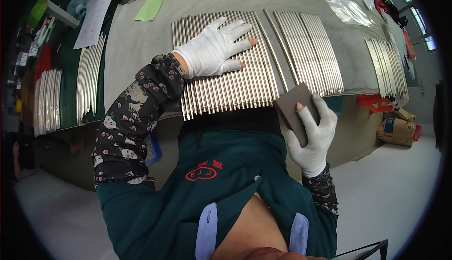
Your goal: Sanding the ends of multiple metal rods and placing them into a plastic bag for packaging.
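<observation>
My left hand, in a white glove with bare thumb and fingertip showing, lies spread on a row of shiny metal tubes. These tubes are laid side by side, their near ends at the table's front edge. In my right hand, also gloved in white, is a dark grey-brown rectangular block, gripped along its side. The block is tilted, its upper corner close to the near ends of the tubes. A few single tubes lie just right of the row, apart from it.
A second group of tubes lies to the right, and another bundle at the far right edge. More tubes and a wrapped bundle are on the left. A green paper slip lies behind. A brown sack stands on the floor.
</observation>
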{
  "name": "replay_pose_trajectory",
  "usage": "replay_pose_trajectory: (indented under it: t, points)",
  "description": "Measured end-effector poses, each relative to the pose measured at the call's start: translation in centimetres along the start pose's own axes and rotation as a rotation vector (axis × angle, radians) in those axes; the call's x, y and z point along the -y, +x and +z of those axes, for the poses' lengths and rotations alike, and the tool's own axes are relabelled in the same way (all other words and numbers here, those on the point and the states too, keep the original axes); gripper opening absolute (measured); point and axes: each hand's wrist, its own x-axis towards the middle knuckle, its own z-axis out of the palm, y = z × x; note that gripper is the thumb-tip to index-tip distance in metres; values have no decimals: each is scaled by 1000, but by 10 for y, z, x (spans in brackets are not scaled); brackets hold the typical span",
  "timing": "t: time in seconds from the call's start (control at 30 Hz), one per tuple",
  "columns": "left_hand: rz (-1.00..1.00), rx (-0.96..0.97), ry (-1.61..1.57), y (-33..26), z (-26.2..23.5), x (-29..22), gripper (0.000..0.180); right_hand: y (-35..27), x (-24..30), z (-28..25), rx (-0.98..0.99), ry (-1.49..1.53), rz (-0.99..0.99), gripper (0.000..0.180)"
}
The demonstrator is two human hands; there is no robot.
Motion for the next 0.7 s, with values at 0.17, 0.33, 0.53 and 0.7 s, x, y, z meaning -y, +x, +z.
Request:
replay_pose_trajectory:
  t: [0.17, 0.33, 0.53, 0.7]
  points:
    - [-5, -23, 2, -1, -1, -1, 65, 9, 22, 14, 108, 65, -102, 52]
    - [-11, -40, -16, 3, 6, -2, 63, 13, 6, 1, -38, -54, -47, 55]
    - [-60, -39, -28, 12, 6, -10, 59, 18, 11, 13, 67, -91, 7, 51]
    - [-67, -41, -44, 24, 6, -15, 59, 26, 38, 14, 162, 233, -191, 53]
